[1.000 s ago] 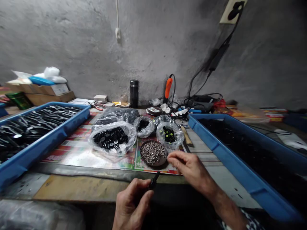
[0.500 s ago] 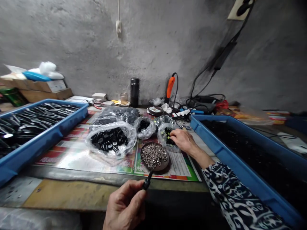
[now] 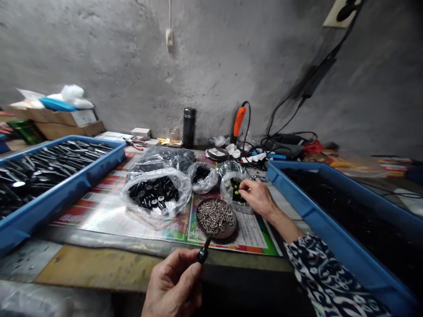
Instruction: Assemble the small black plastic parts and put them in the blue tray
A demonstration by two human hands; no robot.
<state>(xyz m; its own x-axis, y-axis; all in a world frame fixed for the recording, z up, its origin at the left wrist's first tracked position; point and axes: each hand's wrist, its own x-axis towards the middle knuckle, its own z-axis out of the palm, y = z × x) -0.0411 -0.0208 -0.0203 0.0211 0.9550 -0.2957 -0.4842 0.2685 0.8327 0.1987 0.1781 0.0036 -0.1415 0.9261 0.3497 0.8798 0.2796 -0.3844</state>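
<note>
Near the table's front edge, my left hand (image 3: 176, 281) pinches a small black plastic part (image 3: 204, 252) between thumb and fingers, its thin stem pointing up. My right hand (image 3: 258, 197) reaches to the mouth of a clear plastic bag (image 3: 228, 193) of small black pieces with yellow-green ends. Its fingers are drawn together at the pieces; whether one is between the fingertips is hidden. Just left of that bag, a round brown dish (image 3: 228, 234) holds a heap of small silver screws (image 3: 214, 215). Farther left lies an open bag of black round-headed parts (image 3: 153, 193).
Blue trays stand on both sides, the left tray (image 3: 76, 180) full of black long parts, the right tray (image 3: 310, 193) holding dark pieces. At the back are a black flask (image 3: 189, 127), an orange-handled tool (image 3: 239, 121), red-handled pliers (image 3: 137, 144) and cables (image 3: 280, 119).
The view has shifted slightly, moving the table's things a little to the right. My right hand stays at the bag of yellow-ended pieces, and my left still pinches the black part.
</note>
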